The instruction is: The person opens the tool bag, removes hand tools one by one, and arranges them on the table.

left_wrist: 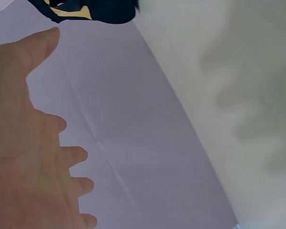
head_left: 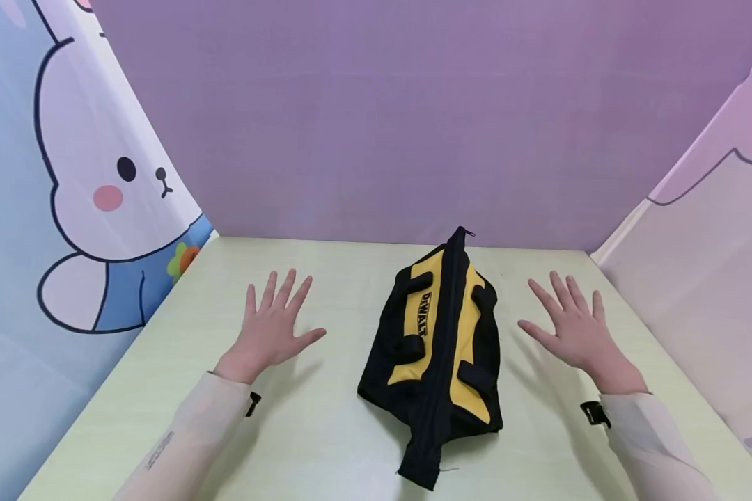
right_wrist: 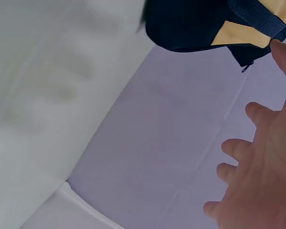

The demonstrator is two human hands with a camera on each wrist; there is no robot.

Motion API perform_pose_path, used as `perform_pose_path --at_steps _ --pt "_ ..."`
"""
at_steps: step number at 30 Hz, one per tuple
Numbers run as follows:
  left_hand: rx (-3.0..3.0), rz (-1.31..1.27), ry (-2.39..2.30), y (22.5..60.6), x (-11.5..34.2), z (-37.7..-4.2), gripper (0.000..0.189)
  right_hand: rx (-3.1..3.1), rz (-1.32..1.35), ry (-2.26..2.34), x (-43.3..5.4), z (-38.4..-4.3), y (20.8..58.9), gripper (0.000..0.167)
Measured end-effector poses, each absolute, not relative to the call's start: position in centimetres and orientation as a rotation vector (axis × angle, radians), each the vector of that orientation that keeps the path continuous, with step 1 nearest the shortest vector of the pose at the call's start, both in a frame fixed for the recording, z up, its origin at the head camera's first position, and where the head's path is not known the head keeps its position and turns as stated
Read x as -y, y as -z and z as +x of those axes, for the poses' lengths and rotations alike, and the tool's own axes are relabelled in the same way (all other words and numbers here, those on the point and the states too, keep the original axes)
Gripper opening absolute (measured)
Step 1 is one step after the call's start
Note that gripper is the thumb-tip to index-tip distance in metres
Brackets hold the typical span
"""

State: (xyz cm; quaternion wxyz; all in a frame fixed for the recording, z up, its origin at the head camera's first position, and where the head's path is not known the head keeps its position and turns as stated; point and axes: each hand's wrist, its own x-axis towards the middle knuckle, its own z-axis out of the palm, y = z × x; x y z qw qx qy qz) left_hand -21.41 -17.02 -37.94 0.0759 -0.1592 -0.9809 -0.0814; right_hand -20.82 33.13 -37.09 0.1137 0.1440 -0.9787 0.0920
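A black and yellow DeWalt tool bag (head_left: 435,334) lies on the pale table, its long zipper running from the far end to a strap-like tab at the near end. The zipper looks closed, and short black handles lie along both sides. To the left of the bag, my left hand (head_left: 272,334) hovers over the table with fingers spread, holding nothing. My right hand (head_left: 576,334) is held likewise on the bag's right, apart from it. Part of the bag (left_wrist: 95,12) shows at the top of the left wrist view, and its end (right_wrist: 190,24) appears in the right wrist view.
The pale table (head_left: 326,445) ends at a purple backdrop (head_left: 376,125). A cartoon-printed cloth (head_left: 88,292) stands at the left, and a pale pink and white cloth (head_left: 714,264) borders the right side. Both hands cast shadows on the tabletop.
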Motion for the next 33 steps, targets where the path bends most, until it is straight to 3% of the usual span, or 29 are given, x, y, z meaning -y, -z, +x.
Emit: perform_pose_path --at_steps 21,33 --pt "2.918 -0.751 0.302 35.3 9.2 -23.6 0.093 2.785 0.546 -0.318 -29.8 -25.3 34.4 0.070" --pt "2.945 -0.881 0.783 35.5 5.2 -23.8 0.093 2.767 0.530 -0.348 -27.8 -28.8 33.8 0.060"
